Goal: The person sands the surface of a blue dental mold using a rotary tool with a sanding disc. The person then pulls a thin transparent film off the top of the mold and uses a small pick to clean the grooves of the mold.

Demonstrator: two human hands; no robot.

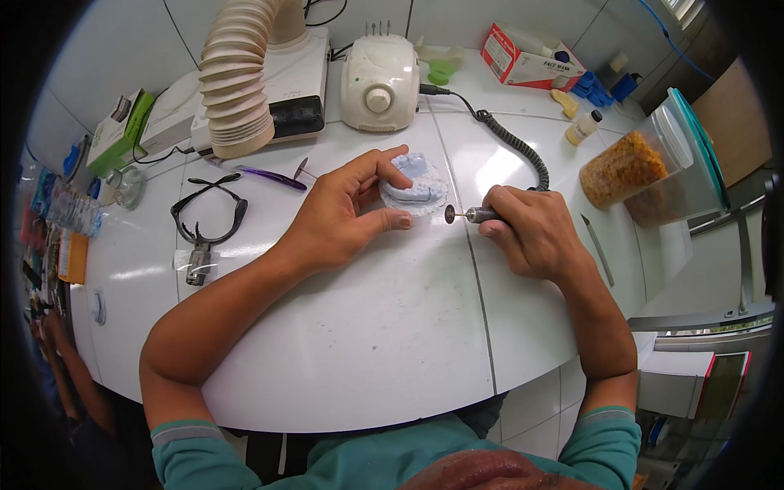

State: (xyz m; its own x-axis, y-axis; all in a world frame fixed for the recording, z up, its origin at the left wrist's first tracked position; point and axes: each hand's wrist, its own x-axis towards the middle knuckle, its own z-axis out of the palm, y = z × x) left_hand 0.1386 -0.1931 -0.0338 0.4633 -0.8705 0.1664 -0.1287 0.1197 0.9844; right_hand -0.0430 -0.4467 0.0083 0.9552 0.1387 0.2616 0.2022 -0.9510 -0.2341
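A pale blue plaster dental cast (416, 191) stands on the table with whitish dust around it. My left hand (353, 200) grips its left side, the index finger over the top and the thumb near its lower edge. My right hand (531, 229) is closed around a rotary handpiece (483, 215), whose dark cutting disc (450, 214) points left. A short gap separates the disc from the cast. From the handpiece a coiled black cord (518, 147) runs to the cream control unit (379, 86) at the back.
A ribbed suction hose (237, 82) hangs at the back left. Black-framed glasses (210, 214) and a purple-handled tool (273, 176) lie left. To the right are a knife (598, 249), a small bottle (583, 128) and a tub of orange granules (625, 167). Another person's arm (73, 359) shows far left.
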